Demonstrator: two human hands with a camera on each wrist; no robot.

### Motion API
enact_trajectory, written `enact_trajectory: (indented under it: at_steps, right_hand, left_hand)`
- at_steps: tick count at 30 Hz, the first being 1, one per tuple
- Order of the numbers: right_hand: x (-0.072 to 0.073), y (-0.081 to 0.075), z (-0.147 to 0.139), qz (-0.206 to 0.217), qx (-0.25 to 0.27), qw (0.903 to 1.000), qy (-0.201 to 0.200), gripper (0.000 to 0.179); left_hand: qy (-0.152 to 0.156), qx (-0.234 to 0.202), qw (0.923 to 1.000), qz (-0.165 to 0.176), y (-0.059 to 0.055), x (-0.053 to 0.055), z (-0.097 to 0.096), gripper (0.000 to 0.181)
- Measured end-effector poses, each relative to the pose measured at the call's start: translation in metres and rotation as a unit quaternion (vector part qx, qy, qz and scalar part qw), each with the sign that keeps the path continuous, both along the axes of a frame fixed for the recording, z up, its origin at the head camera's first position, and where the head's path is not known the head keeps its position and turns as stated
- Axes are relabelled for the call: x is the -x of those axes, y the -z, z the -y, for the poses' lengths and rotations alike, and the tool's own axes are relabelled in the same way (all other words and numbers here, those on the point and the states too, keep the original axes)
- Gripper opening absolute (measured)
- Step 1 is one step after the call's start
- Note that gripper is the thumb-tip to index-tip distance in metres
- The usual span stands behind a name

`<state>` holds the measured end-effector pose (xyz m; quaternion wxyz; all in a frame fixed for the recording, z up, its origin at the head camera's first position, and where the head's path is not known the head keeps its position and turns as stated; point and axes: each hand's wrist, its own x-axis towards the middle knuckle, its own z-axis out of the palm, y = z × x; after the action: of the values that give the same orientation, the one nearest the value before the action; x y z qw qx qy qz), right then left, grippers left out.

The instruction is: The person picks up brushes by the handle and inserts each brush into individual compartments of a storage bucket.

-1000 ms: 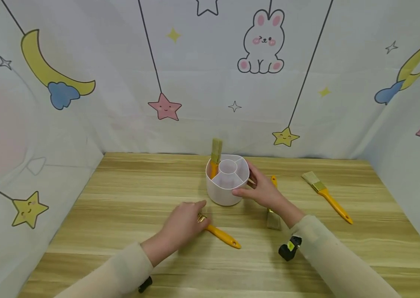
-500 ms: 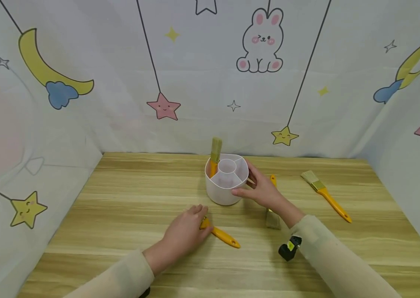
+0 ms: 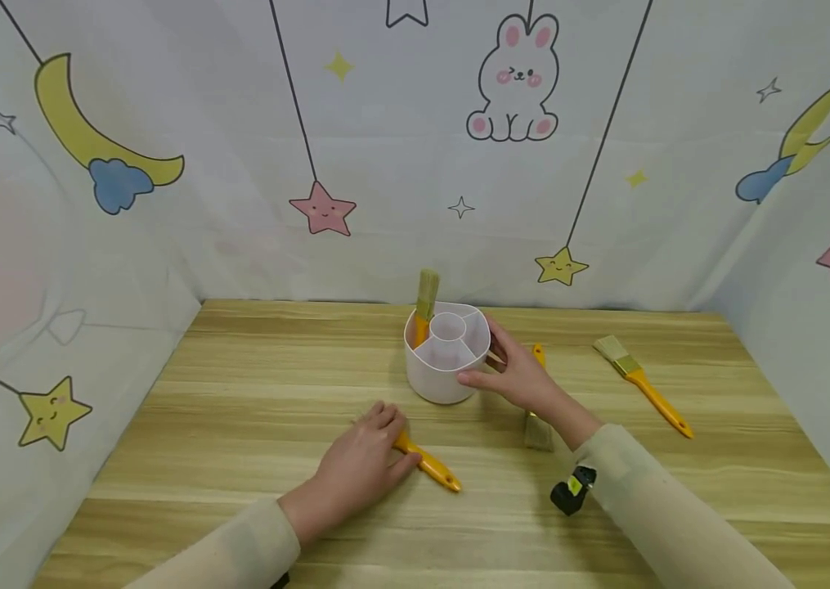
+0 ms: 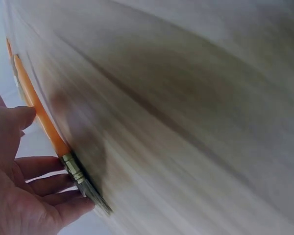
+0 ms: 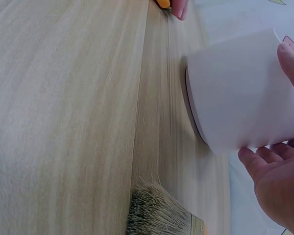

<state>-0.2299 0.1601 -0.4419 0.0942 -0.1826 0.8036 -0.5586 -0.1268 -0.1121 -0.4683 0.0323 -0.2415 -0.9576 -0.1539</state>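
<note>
A paintbrush (image 3: 438, 469) with an orange handle lies at the table's near middle, under my left hand (image 3: 357, 460). In the left wrist view my thumb is against its handle (image 4: 44, 122), while the curled fingers (image 4: 51, 186) touch the side by the metal band and bristles. The bristle end is hidden from the head view. My right hand (image 3: 521, 378) grips a white divided holder (image 3: 438, 381) at its right side, thumb in front and fingers round the back. Another paintbrush (image 3: 426, 298) stands in the holder's left compartment, bristles up.
Right of the holder, a paintbrush (image 3: 539, 432) lies partly behind my right forearm. One more paintbrush (image 3: 635, 378) lies farther right, bristles away from me. The wooden table (image 3: 275, 360) meets a printed cloth wall (image 3: 238, 254) at the back and sides.
My left hand's fingers have shifted along the paintbrush, which has moved slightly left. The right hand stays on the holder. The view has tilted a little.
</note>
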Motion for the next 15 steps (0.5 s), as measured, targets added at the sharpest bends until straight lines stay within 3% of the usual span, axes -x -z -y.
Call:
enact_trajectory:
  at_steps: [7,15]
  right_hand:
    - [-0.001,0.002,-0.001,-0.006,0.016,0.9998,0.004,0.097]
    - [-0.005,0.004,-0.001,-0.014,0.005,0.9998,0.012,0.095]
  left_hand:
    - [0.004,0.014,0.9999,0.007,0.001,0.010,0.014,0.054]
    - [0.022,0.016,0.9988,0.040,-0.002,0.027,0.036,0.055]
